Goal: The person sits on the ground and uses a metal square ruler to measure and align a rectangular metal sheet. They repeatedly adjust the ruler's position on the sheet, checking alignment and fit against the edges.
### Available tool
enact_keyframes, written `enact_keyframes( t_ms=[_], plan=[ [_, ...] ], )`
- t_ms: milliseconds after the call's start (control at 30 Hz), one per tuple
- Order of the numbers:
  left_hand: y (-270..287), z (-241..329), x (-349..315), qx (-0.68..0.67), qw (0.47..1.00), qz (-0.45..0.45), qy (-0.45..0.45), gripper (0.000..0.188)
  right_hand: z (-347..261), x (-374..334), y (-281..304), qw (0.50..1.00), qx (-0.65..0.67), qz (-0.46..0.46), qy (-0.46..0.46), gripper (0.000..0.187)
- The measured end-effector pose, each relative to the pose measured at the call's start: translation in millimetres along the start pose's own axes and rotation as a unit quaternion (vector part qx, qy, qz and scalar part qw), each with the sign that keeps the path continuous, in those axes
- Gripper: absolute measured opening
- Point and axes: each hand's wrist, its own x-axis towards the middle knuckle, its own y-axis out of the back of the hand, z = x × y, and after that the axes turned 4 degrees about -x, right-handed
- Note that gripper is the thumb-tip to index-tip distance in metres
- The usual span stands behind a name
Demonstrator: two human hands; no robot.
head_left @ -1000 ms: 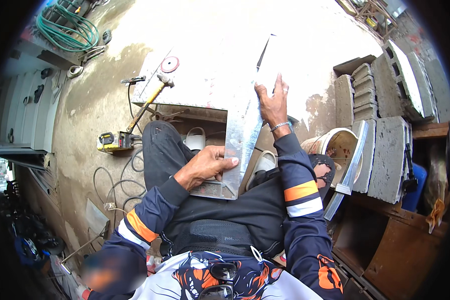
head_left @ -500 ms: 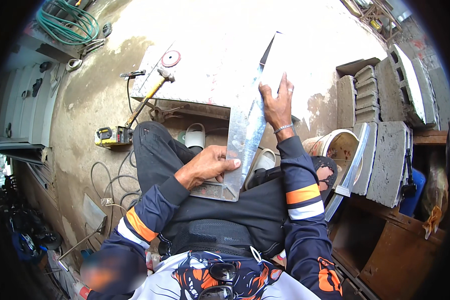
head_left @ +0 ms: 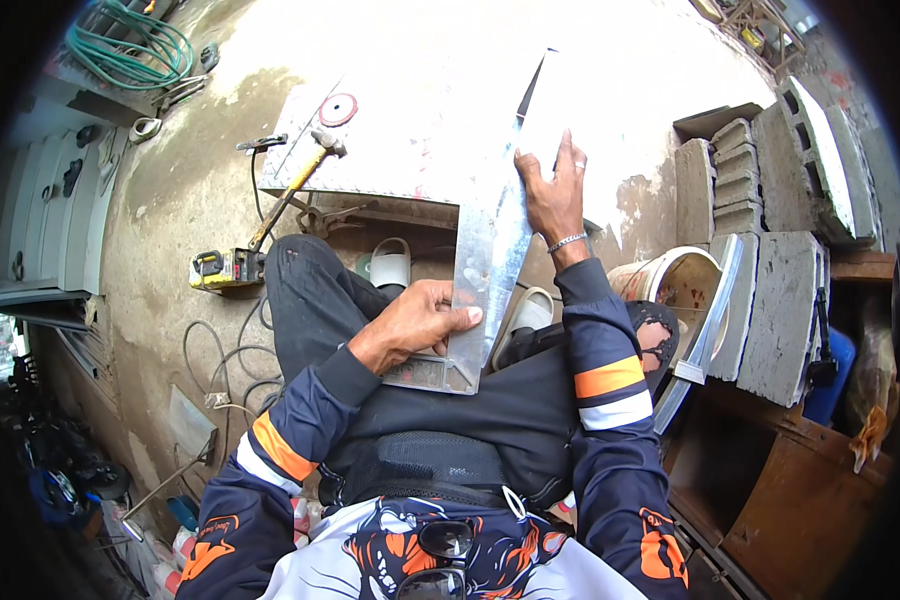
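Note:
My left hand (head_left: 420, 322) grips a metal try square (head_left: 428, 374) above my lap, its thumb lying on the blade. The blade (head_left: 469, 265) points away from me, along a shiny sheet-metal strip (head_left: 511, 235) that reaches from over my lap to the bright work surface and ends in a dark, narrow tip. My right hand (head_left: 555, 195) is at the strip's right edge, thumb against it and fingers pointing away. Glare hides part of the strip and exactly how those fingers hold it.
Ahead is a low, glaring work table (head_left: 390, 165) with a red disc (head_left: 338, 109) and a hammer (head_left: 325, 147). A tape measure (head_left: 220, 268) and cables lie left. To my right are a white bucket (head_left: 660, 275), metal channel pieces (head_left: 712, 325) and concrete blocks (head_left: 778, 300).
The try square and strip have shifted slightly away from me, with both hands keeping their places on them. The view has moved a little.

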Motion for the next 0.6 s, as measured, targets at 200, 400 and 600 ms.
enact_keyframes(
  t_ms=[200,400,600],
  plan=[
    [-0.3,-8.4,4.1,-0.01,1.0,-0.004,-0.018,0.033,17.3,-0.1,-6.8,1.0,-0.003,-0.006,0.0,0.104],
    [-2.0,-10.1,5.1,0.014,0.999,0.002,-0.037,0.03,22.9,-5.4,-7.2,0.998,0.054,0.02,0.014,0.115],
    [-5.3,-4.3,4.7,0.04,0.998,0.02,-0.051,0.028,24.7,-7.4,-13.0,0.998,0.054,0.021,-0.002,0.114]
  ],
)
